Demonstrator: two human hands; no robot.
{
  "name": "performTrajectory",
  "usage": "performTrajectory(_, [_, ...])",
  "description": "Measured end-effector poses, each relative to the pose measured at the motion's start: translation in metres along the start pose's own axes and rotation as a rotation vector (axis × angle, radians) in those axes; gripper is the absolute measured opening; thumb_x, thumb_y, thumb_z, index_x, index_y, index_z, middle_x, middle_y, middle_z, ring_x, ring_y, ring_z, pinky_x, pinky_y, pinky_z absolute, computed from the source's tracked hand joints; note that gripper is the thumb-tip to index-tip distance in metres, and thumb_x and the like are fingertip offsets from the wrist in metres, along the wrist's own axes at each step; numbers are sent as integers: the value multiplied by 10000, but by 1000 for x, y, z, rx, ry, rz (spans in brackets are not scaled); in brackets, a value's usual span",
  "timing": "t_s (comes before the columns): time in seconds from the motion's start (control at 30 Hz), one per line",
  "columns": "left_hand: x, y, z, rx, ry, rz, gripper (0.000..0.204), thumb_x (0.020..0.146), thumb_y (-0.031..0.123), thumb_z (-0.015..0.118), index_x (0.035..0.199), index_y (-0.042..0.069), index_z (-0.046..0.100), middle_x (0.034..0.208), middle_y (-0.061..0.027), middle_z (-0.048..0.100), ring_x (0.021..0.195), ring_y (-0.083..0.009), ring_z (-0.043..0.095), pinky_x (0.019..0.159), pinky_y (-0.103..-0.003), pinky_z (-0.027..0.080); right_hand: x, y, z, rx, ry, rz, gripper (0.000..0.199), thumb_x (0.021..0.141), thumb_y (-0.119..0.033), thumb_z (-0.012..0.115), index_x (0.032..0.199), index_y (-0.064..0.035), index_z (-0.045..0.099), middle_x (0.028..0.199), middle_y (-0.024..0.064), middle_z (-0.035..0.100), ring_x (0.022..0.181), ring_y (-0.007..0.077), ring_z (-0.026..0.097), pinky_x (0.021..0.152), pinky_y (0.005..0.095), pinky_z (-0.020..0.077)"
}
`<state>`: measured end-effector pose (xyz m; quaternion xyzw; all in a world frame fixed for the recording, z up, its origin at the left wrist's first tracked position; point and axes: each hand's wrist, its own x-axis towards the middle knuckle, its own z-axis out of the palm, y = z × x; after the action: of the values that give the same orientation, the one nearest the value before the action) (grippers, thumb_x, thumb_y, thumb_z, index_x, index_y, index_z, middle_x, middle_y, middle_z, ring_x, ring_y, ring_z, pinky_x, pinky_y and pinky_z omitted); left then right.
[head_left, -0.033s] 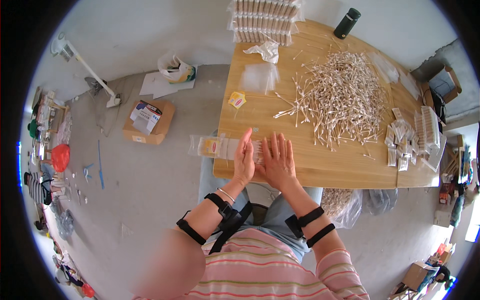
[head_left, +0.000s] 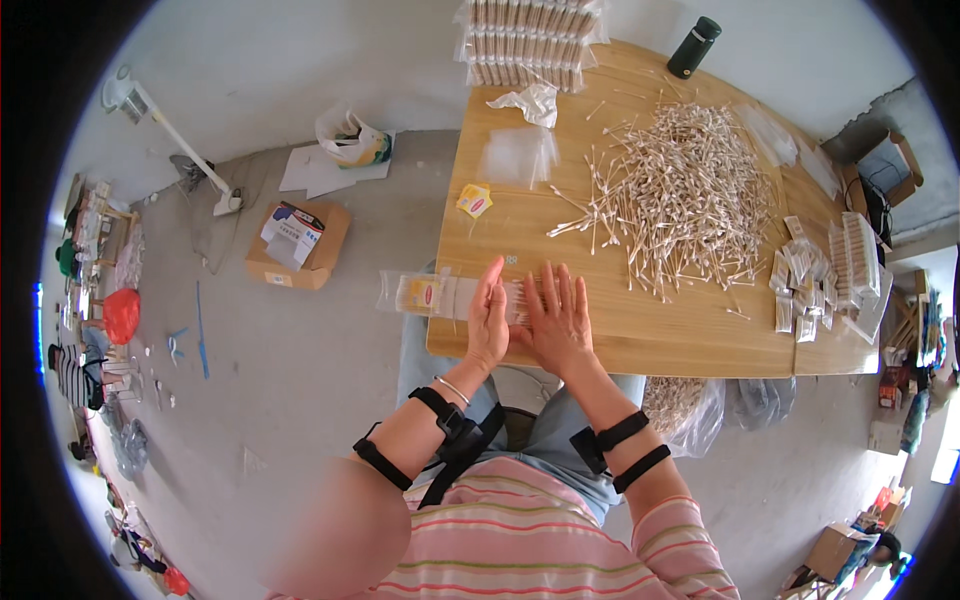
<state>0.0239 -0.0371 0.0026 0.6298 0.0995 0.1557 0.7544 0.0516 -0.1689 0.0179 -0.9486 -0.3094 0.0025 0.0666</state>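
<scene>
A clear plastic bag of cotton swabs (head_left: 455, 298) with a yellow label card lies across the table's near left edge. Its left end sticks out past the edge. My left hand (head_left: 488, 322) stands on its side across the bag, fingers straight and together, palm turned right. Flat beside it, my right hand (head_left: 557, 322) rests with its fingers stretched and slightly apart at the bag's right end. White swab tips show between the two hands; the rest there is hidden. Beyond my right hand spreads a big loose heap of cotton swabs (head_left: 695, 195).
Flat clear bags (head_left: 520, 157) and yellow label cards (head_left: 474, 200) lie at the table's left. Stacked swab packs (head_left: 530, 45) stand at the back near a dark bottle (head_left: 694, 47). Small swab packs (head_left: 803, 275) are piled at right. A cardboard box (head_left: 298, 245) sits on the floor.
</scene>
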Motion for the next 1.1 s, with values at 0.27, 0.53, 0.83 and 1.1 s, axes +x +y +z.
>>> performTrajectory(0.27, [-2, -3, -4, -22, 17, -31, 562, 1026, 365, 402, 1426, -26, 346, 1438, -167, 396, 1347, -239, 357, 1140, -363, 257, 0, 22, -19, 248, 123, 1, 1033, 674, -480, 782, 1463, -41, 280, 1512, 180, 288, 1419, 362, 224, 1154, 523, 159])
performTrajectory(0.53, [1, -4, 0, -124, 26, -18, 550, 1027, 335, 413, 1418, -45, 341, 1442, -175, 392, 1350, -241, 351, 1136, -347, 252, 3, 19, -4, 251, 164, 76, 913, 775, -417, 720, 1461, -10, 275, 1520, 199, 264, 1429, 364, 201, 1163, 486, 160])
performTrajectory(0.83, [-3, 2, -1, -59, 27, -46, 582, 1026, 370, 399, 1426, -46, 327, 1466, -208, 359, 1386, -269, 309, 1140, -355, 239, -18, -10, -9, 76, -150, 45, 865, 865, -556, 530, 1482, -21, 247, 1565, 179, 161, 1459, 338, 112, 1179, 476, 62])
performTrajectory(1.1, [11, 7, -2, -56, 39, -56, 639, 1017, 425, 394, 1441, -44, 298, 1492, -189, 321, 1400, -267, 280, 1162, -379, 207, -2, 6, 2, 253, 13, 93, 781, 901, -472, 535, 1468, -7, 266, 1544, 207, 198, 1452, 348, 130, 1177, 472, 79])
